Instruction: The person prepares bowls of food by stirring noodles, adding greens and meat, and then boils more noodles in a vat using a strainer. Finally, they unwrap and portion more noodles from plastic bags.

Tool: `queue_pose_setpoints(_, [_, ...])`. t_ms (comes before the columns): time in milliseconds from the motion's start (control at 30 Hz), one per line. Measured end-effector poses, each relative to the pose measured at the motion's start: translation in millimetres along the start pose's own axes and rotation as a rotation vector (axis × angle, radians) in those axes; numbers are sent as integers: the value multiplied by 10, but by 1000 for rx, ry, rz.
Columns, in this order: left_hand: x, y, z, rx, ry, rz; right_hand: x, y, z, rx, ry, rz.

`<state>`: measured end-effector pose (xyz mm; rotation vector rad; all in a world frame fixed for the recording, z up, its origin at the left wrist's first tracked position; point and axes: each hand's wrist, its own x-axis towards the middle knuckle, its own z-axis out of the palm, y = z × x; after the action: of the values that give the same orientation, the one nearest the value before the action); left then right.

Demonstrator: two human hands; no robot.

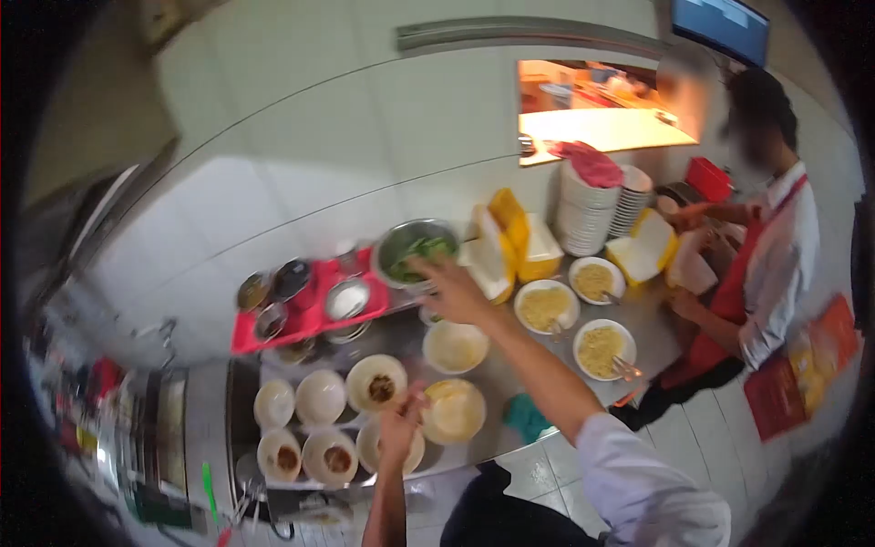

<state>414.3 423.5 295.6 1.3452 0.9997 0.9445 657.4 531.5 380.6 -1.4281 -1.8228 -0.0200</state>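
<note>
Over the rim of a steel bowl (394, 239) of green leaves (425, 252), my right hand (448, 290) reaches in with its fingers spread. My left hand (401, 423) hovers above the white bowls, between a bowl with brown sauce (381, 388) and a bowl with pale yellow contents (453, 412); its fingers are blurred. Another pale-filled bowl (455, 347) sits below my right hand. More white bowls stand to the left, some with brown contents (337, 459).
A red tray (248, 334) holds several containers against the wall. Three plates of noodles (602, 350) stand at the right, near yellow boxes (541, 252) and stacked bowls (583, 214). A green cloth (526, 417) lies at the counter edge. A co-worker (775, 246) in a red apron stands at right.
</note>
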Motion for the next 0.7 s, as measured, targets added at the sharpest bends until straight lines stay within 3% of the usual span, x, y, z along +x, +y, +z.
queue_pose_setpoints(33, [316,191,53,69,27,-73,181,182,176,-48,-196,87])
queue_pose_setpoints(67, [584,263,108,-70,30,-22,299,319,275,-79,-399,176])
queue_pose_setpoints(133, [1141,470,254,-346,74,-9,341,409,247,24,-76,-1])
queue_pose_setpoints(200, [1553,597,381,-481,93,-67,481,388,163,207,74,184])
queue_pose_setpoints(267, [1929,618,505,-652,325,-174,658,356,165,561,251,357])
queue_pose_setpoints(400, [2292,355,606,-679,348,-109,875,504,564,424,160,363])
queue_pose_setpoints(467, [2346,194,637,-536,439,-42,836,580,620,354,81,332])
queue_pose_setpoints(500, [2241,294,675,-514,377,-3,831,555,498,301,79,378])
queue_pose_setpoints(567, [1940,470,848,-500,465,48,759,451,63,246,-13,423])
queue_pose_setpoints(600, [1745,541,852,-491,523,112,669,693,125,277,73,248])
queue_pose_setpoints(633, [1516,612,788,-363,439,80,484,684,-225,652,209,109])
queue_pose_setpoints(667, [1284,679,736,-236,352,36,328,651,-690,578,107,93])
queue_pose_setpoints(700, [1055,701,724,-231,344,-47,94,649,-1003,666,42,282])
